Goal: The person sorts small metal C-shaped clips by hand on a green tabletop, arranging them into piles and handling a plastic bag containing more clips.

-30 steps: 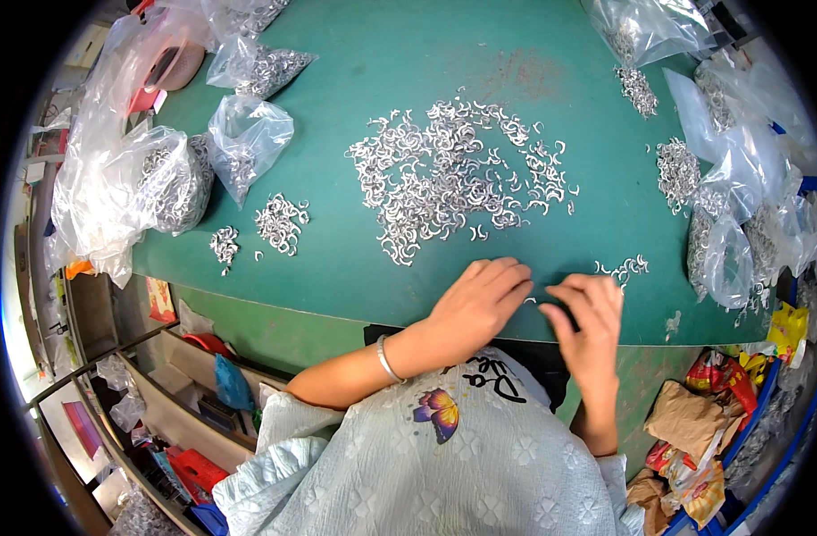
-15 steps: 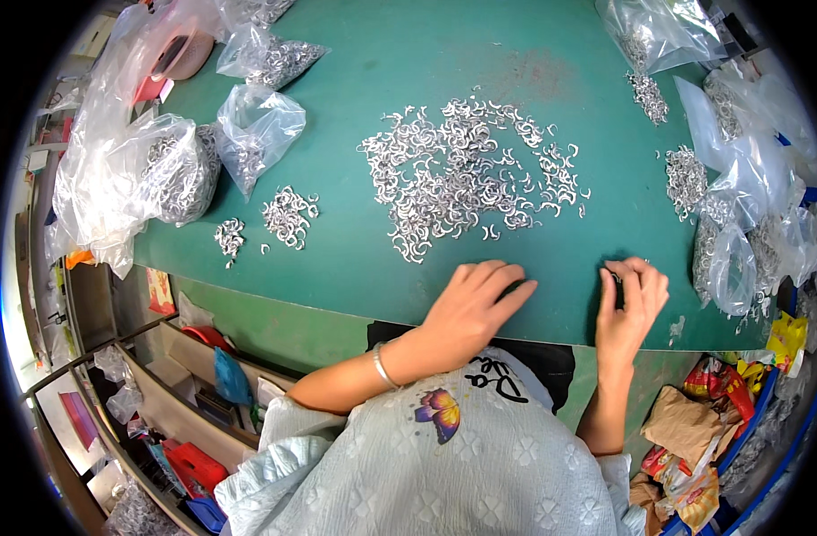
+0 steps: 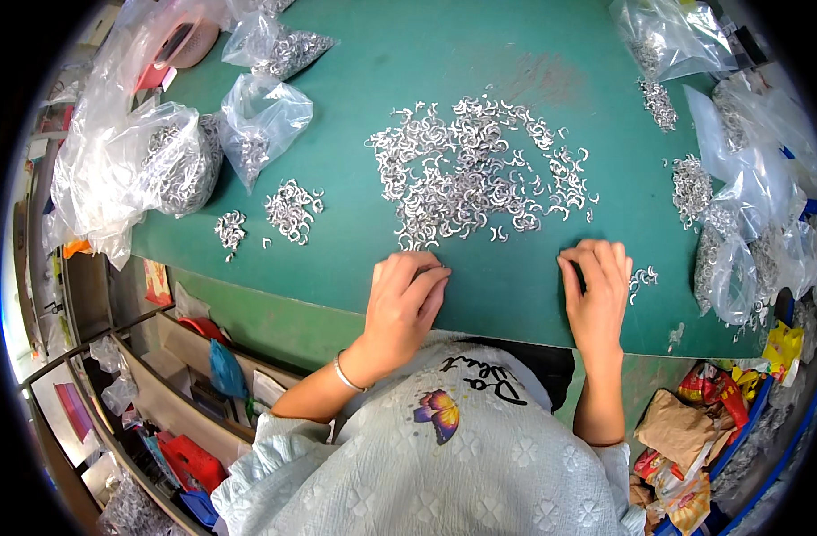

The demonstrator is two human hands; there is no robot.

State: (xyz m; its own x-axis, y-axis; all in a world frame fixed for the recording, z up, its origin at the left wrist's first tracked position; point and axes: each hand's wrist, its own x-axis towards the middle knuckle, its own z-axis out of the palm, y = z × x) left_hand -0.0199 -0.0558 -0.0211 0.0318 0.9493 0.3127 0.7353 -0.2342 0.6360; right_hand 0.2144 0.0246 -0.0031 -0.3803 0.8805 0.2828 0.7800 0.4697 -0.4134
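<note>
A large loose pile of small silvery crescent-shaped metal pieces [image 3: 466, 170] is spread over the middle of the green table [image 3: 355, 80]. Just below the pile's near left edge is my left hand [image 3: 404, 299], thumb and fingertips drawn together; what they pinch, if anything, is too small to make out. My right hand [image 3: 598, 290] rests near the table's front edge, fingers curled and the thumb tip close to the index finger. Whatever lies between those tips is hidden. Right beside it lies a small group of crescent pieces [image 3: 641, 281].
Two smaller heaps of crescents [image 3: 291, 212] lie left of the pile. Clear plastic bags of pieces [image 3: 181, 165] crowd the left side, and more bags [image 3: 752, 214] line the right, beside a loose heap [image 3: 691, 189]. Below left is an open drawer [image 3: 181, 375].
My left hand has shifted left, away from the middle of the table edge. My right hand has moved left and slightly up, and a small group of crescents now shows beside it.
</note>
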